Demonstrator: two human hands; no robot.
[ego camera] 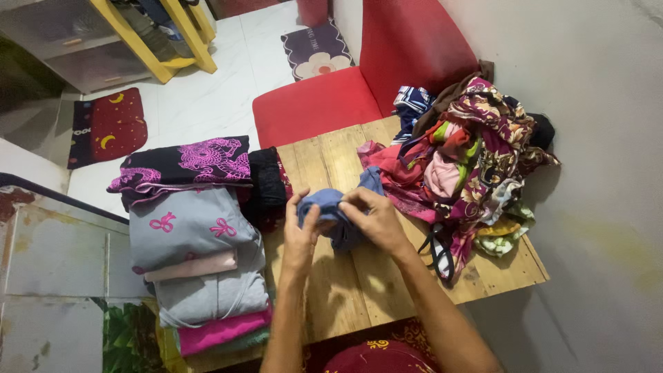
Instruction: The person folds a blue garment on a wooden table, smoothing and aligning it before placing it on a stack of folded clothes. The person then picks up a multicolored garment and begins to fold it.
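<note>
- Here, in the head view, both hands meet over the middle of a wooden table (pixel 345 290), close together and gripping the same small blue garment (pixel 338 220).
- The left hand (pixel 302 231) pinches the blue cloth at its left edge, fingers curled over the top of the fold.
- The right hand (pixel 376 220) is clamped on the cloth's right side, thumb and fingers closed around it; part of the cloth hangs below the hands, just above the boards.
- Left of the hands lies a row of folded clothes (pixel 200 249): black with pink dragons, grey with pink bows, pale pink, magenta.
- Right of them sits a loose heap of mixed clothes (pixel 469 152), near the right hand.
- Behind the table stands a red chair (pixel 359 83).
</note>
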